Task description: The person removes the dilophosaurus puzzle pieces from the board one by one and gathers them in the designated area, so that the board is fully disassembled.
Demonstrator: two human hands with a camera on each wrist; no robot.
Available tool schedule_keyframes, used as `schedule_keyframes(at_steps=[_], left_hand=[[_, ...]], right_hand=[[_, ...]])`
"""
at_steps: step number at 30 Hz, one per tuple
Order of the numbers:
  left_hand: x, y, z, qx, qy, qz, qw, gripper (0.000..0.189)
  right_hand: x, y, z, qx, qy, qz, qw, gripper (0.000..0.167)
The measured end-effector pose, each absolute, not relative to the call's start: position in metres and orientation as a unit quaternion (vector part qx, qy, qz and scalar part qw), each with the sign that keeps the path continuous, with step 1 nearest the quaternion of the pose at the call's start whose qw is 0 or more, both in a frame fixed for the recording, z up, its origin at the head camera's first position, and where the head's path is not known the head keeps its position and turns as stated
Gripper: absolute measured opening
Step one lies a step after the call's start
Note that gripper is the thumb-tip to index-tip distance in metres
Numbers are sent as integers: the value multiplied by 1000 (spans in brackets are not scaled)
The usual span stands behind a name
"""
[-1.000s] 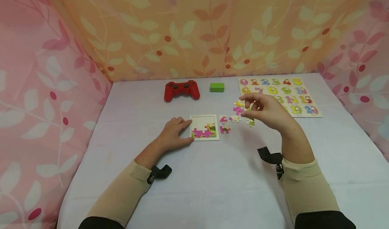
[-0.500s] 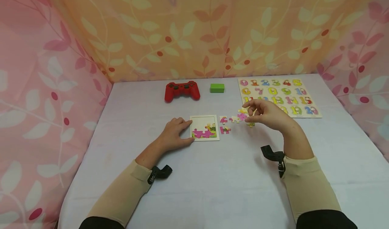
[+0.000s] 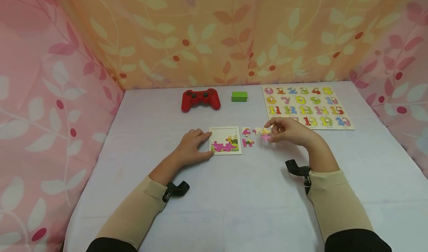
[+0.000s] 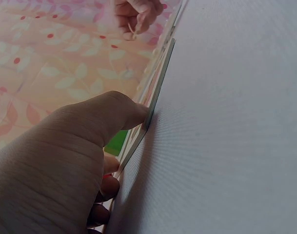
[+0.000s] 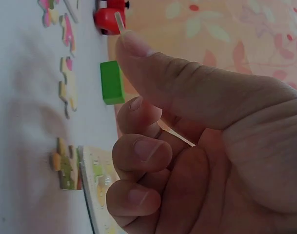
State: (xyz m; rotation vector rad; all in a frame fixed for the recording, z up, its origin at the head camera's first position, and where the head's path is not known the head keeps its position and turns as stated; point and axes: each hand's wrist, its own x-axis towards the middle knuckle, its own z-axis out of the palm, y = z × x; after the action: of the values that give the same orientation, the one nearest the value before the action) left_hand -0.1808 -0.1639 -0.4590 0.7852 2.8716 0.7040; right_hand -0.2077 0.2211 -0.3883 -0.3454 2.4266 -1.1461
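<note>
In the head view my left hand (image 3: 191, 148) holds the left side of a small square jigsaw tray (image 3: 226, 128), thumb at its near corner and index finger farther up. Fitted pink, yellow and green pieces (image 3: 223, 147) fill its lower and right parts. My right hand (image 3: 291, 133) pinches a pink-and-yellow jigsaw piece (image 3: 265, 136) between thumb and index finger, above the table right of the tray. Only the thin edge of that jigsaw piece (image 5: 120, 22) shows in the right wrist view. Loose pieces (image 3: 248, 143) lie between tray and right hand.
A red game controller (image 3: 200, 100) and a green block (image 3: 239, 96) stand toward the back. At the back right lies a number puzzle board (image 3: 309, 105). Another loose jigsaw piece (image 5: 68, 165) lies beside that board. Patterned curtains (image 3: 214, 40) enclose the white table.
The pinched piece has turned in my right fingers, and that hand has come slightly lower and nearer. My left hand and the tray have stayed in place.
</note>
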Motion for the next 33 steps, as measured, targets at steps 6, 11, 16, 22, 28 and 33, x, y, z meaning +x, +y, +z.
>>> schedule_keyframes(at_steps=[6,11,16,22,28,33], left_hand=[[-181,-163,-459,258,938,229,37,77],[-181,-164,-460,257,938,231,36,77],[-182,-164,-461,256,938,231,36,77],[-182,-164,-462,259,937,232,30,76],[-181,-165,-462,259,936,237,30,76],[-181,-165,-462,260,936,235,29,76]], right_hand=[[-210,216,-399,-140,871,-404,241,44],[-212,211,-405,-133,882,-378,248,43],[-212,208,-408,-120,891,-361,249,42],[-213,206,-411,-114,895,-355,246,43],[-211,207,-409,-115,898,-348,245,43],[-209,208,-397,-123,899,-350,232,45]])
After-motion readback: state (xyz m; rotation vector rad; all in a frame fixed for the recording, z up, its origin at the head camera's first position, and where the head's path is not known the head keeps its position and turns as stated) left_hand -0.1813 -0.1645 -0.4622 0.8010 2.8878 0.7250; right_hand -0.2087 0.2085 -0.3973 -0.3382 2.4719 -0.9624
